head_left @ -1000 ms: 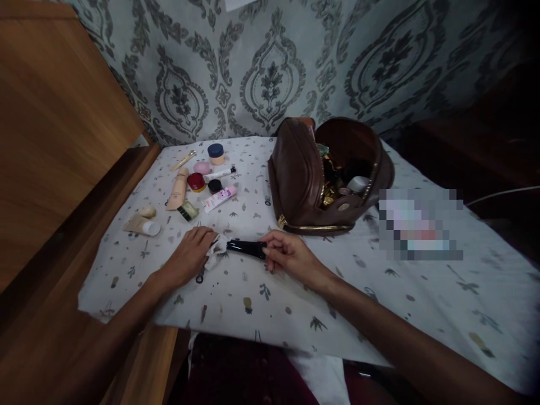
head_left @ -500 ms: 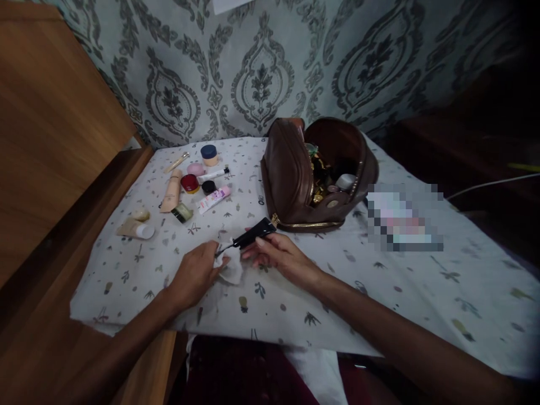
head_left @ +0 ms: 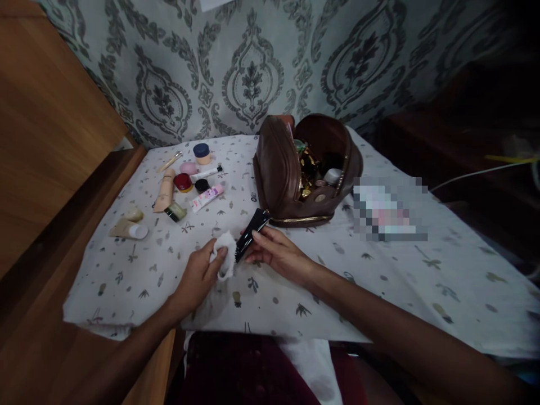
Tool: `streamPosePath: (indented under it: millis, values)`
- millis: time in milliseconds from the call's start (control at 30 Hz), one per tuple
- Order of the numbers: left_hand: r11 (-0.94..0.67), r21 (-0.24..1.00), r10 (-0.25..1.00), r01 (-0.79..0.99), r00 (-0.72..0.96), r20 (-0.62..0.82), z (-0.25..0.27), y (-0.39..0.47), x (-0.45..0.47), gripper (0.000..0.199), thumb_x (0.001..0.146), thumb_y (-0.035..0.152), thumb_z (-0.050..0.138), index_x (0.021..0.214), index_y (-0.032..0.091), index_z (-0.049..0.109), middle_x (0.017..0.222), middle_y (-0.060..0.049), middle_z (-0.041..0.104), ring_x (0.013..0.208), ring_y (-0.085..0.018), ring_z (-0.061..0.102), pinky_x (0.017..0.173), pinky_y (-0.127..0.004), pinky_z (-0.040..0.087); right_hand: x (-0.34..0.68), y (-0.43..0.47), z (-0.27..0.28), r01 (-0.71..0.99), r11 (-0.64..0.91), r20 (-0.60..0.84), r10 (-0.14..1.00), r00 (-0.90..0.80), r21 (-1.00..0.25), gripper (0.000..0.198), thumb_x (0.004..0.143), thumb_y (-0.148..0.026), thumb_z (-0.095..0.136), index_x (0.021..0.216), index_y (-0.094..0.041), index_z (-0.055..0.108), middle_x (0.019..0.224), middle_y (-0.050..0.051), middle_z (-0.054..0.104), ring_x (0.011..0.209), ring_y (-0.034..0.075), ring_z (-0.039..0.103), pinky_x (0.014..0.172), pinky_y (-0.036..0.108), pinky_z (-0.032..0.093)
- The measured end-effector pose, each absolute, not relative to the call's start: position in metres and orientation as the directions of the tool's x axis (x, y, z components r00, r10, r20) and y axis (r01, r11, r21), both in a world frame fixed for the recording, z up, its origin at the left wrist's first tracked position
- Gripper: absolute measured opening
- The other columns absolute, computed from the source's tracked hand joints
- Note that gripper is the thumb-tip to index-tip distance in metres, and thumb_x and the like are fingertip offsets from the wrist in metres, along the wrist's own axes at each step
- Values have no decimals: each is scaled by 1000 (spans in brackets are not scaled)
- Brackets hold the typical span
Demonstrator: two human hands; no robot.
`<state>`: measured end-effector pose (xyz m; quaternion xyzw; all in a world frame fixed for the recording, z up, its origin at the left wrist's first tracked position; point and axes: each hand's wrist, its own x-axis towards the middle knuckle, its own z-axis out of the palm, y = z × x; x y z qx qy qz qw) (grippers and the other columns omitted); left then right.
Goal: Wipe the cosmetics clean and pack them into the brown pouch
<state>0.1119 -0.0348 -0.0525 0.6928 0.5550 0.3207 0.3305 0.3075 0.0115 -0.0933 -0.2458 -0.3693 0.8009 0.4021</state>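
Observation:
My left hand (head_left: 197, 273) pinches a crumpled white tissue (head_left: 226, 256) above the near part of the table. Close beside it, my right hand (head_left: 276, 253) is closed on a glossy black tube (head_left: 252, 233), tilted with its upper end toward the bag. The tissue lies right by the tube's lower end; whether they touch I cannot tell. Just beyond my right hand stands a brown cosmetic bag (head_left: 278, 174), unzipped, with gold and white items inside.
On the left of the patterned cloth (head_left: 160, 292) lie a peach tube (head_left: 165, 191), a red-lidded jar (head_left: 183, 182), a blue-lidded jar (head_left: 202, 153), a pink-and-white tube (head_left: 207, 197) and a white-capped tube (head_left: 129, 229). A blurred-out object (head_left: 388, 211) lies right of the bag.
The black tube has turned steeper in my right hand, and the thin dark piece at its lower end no longer shows. The tissue is now raised and spread more in my left hand.

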Motion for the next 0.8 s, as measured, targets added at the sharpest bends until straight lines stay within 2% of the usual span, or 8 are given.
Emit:
streamPosePath:
  millis: [100, 200, 367, 467, 533, 633, 800]
  values:
    - [-134, 879, 991, 458, 87, 106, -50, -33, 115, 24, 97, 41, 44, 93, 19, 55, 86, -2, 63, 82, -19, 58, 80, -29, 45, 306, 10, -94, -462, -427, -118, 821, -559, -777, 41, 79, -49, 76, 102, -18, 61, 89, 4, 71, 74, 13, 67, 66, 25, 54]
    - [-138, 888, 990, 438, 50, 130, -48, -32, 121, 23, 98, 41, 43, 96, 20, 53, 87, -1, 60, 81, -18, 56, 80, -29, 45, 305, 10, -94, -488, -440, -136, 831, -539, -754, 44, 78, -50, 76, 104, -21, 57, 84, 1, 70, 67, 12, 65, 61, 24, 53]
    - [-141, 926, 977, 351, 201, 73, -52, -37, 140, 25, 96, 39, 47, 112, 20, 53, 98, -4, 62, 90, -20, 56, 83, -31, 44, 304, 9, -92, -530, -409, -136, 867, -479, -743, 46, 74, -50, 80, 99, -23, 51, 78, -5, 64, 62, 8, 60, 53, 19, 48]
    - [-111, 953, 965, 281, 261, 36, -57, -37, 150, 32, 92, 38, 55, 118, 19, 51, 112, -8, 62, 101, -23, 57, 90, -35, 44, 305, 8, -91, -507, -358, -119, 888, -444, -784, 46, 76, -52, 77, 104, -25, 52, 76, -6, 61, 63, 8, 59, 55, 19, 50]
    - [-108, 949, 967, 295, 252, 32, -60, -34, 154, 35, 89, 38, 60, 118, 18, 52, 116, -9, 62, 106, -25, 56, 94, -37, 43, 307, 7, -92, -480, -341, -119, 893, -434, -808, 46, 76, -53, 76, 107, -26, 54, 79, -5, 61, 66, 9, 60, 57, 18, 51]
    - [-96, 944, 976, 315, 215, 27, -62, -29, 156, 33, 87, 38, 63, 112, 18, 55, 108, -7, 65, 100, -24, 59, 90, -37, 46, 307, 7, -92, -434, -331, -118, 886, -449, -838, 44, 77, -52, 75, 107, -24, 60, 77, -5, 58, 63, 8, 58, 54, 18, 51]
    - [-2, 974, 991, 227, 132, -29, -61, -21, 160, 31, 85, 45, 64, 98, 17, 59, 80, 0, 64, 70, -16, 59, 66, -28, 49, 308, 5, -89, -326, -240, -52, 868, -494, -914, 48, 83, -57, 66, 115, -21, 64, 80, -2, 56, 57, 8, 56, 50, 22, 54]
